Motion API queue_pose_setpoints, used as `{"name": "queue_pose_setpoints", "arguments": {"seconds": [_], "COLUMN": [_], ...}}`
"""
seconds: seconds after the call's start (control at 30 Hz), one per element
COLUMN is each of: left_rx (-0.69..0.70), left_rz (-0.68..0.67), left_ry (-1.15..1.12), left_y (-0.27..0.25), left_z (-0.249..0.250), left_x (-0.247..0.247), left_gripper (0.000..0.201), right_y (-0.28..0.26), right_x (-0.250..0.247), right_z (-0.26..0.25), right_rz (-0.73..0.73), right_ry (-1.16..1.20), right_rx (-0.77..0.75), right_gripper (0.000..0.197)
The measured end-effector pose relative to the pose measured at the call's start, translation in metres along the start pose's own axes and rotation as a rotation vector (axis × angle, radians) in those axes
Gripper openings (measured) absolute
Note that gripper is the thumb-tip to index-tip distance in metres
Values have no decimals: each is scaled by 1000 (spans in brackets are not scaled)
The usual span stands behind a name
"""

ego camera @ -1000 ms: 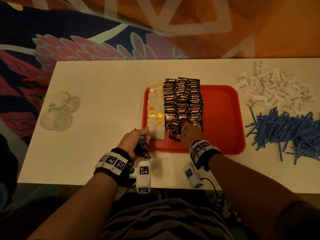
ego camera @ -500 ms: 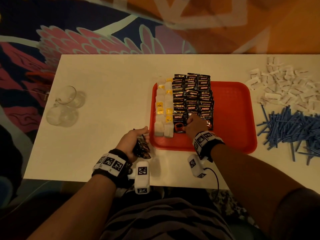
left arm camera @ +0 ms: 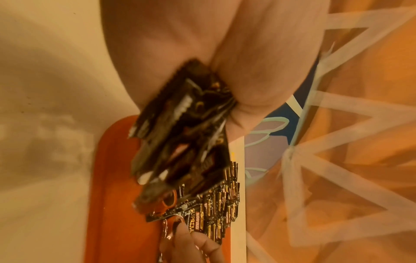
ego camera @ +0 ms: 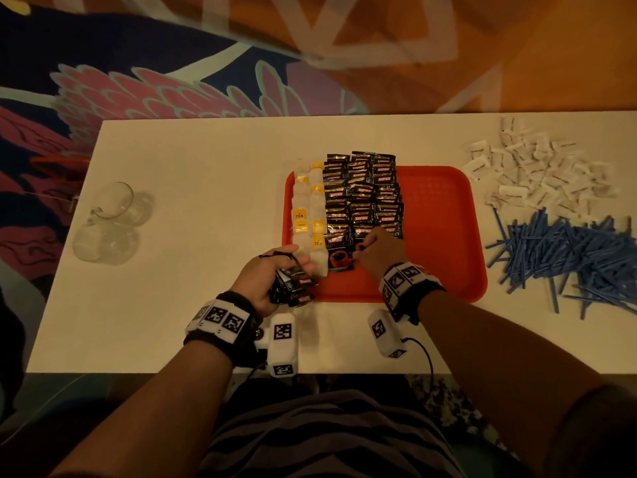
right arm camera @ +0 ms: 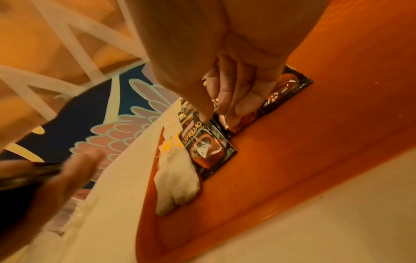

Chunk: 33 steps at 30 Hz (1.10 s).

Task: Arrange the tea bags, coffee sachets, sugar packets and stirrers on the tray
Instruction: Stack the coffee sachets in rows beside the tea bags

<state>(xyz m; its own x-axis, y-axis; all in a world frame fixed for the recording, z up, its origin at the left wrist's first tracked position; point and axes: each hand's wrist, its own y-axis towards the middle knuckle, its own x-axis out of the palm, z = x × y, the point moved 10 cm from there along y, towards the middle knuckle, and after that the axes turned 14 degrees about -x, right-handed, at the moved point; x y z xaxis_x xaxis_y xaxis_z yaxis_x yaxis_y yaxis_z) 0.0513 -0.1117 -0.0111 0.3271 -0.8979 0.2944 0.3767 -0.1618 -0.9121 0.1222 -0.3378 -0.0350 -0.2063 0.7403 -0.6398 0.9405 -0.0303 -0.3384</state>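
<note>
A red tray [ego camera: 441, 208] lies mid-table. Along its left side stand two columns of white tea bags [ego camera: 306, 215], then rows of black coffee sachets [ego camera: 365, 194]. My left hand [ego camera: 293, 267] hovers at the tray's front-left corner and grips a bundle of coffee sachets [left arm camera: 180, 133]. My right hand [ego camera: 362, 250] is on the tray at the front of the sachet rows. Its curled fingertips [right arm camera: 236, 106] pinch a coffee sachet [right arm camera: 281, 92] lying beside the front "Supremo" sachet [right arm camera: 207, 147]. Sugar packets [ego camera: 537, 174] and blue stirrers [ego camera: 565, 250] lie in heaps on the table to the right.
Two clear glass cups [ego camera: 107, 222] stand near the table's left edge. The right half of the tray is bare red plastic. The white table [ego camera: 206, 188] sits on a patterned rug, and its front edge is close to my body.
My right hand has left the front sachet of the left coffee column lying flat and shifted slightly right to the neighbouring one. The left hand keeps its bundle in about the same place.
</note>
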Motion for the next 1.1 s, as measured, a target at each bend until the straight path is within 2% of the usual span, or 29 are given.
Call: {"name": "queue_pose_setpoints", "arguments": {"seconds": [0.07, 0.17, 0.27, 0.37, 0.43, 0.47, 0.53, 0.6, 0.63, 0.7, 0.8, 0.87, 0.93, 0.97, 1.03, 1.1], "left_rx": [17, 50, 103, 192, 226, 221, 149, 22, -34, -66, 83, 213, 307, 322, 310, 276], "left_rz": [-25, -15, 8, 44, 84, 117, 168, 91, 23, -61, -31, 58, 120, 121, 93, 84], "left_ry": [11, 87, 195, 251, 284, 291, 251, 198, 195, 224, 239, 254, 242, 239, 231, 232], "left_y": [1, 1, -3, -2, -5, -6, -1, 5, 7, 6, 3, -1, -3, -4, -2, 0], "left_z": [3, 7, 12, 18, 20, 19, 13, 1, -6, -12, 2, 16, 26, 28, 26, 23], "left_x": [12, 28, 48, 67, 80, 83, 81, 87, 94, 109, 119, 118, 117, 119, 124, 127], "left_gripper": [35, 36, 36, 27, 21, 25, 47, 66, 67, 51, 15, 15, 15, 15, 17, 24], "right_y": [-3, -11, -22, -26, -24, -21, -17, -16, -18, -20, -17, -13, -12, -13, -12, -9], "right_x": [-6, -5, -3, -13, -30, -42, -68, -88, -94, -99, -97, -98, -96, -96, -94, -93], "right_z": [-12, -32, -51, -59, -60, -60, -59, -62, -64, -67, -63, -55, -47, -47, -44, -43], "right_rz": [-36, -170, -318, -368, -325, -274, -131, -19, 2, -12, -58, -57, -92, -119, -148, -127], "right_ry": [-13, 164, 364, 432, 397, 361, 365, 432, 438, 416, 333, 394, 480, 441, 223, 127], "right_rx": [-65, -153, -168, -150, -181, -212, -274, -362, -397, -438, -464, -416, -323, -309, -329, -335], "right_gripper": [16, 21, 28, 24, 15, 15, 16, 20, 25, 36, 43, 42, 26, 19, 18, 19]}}
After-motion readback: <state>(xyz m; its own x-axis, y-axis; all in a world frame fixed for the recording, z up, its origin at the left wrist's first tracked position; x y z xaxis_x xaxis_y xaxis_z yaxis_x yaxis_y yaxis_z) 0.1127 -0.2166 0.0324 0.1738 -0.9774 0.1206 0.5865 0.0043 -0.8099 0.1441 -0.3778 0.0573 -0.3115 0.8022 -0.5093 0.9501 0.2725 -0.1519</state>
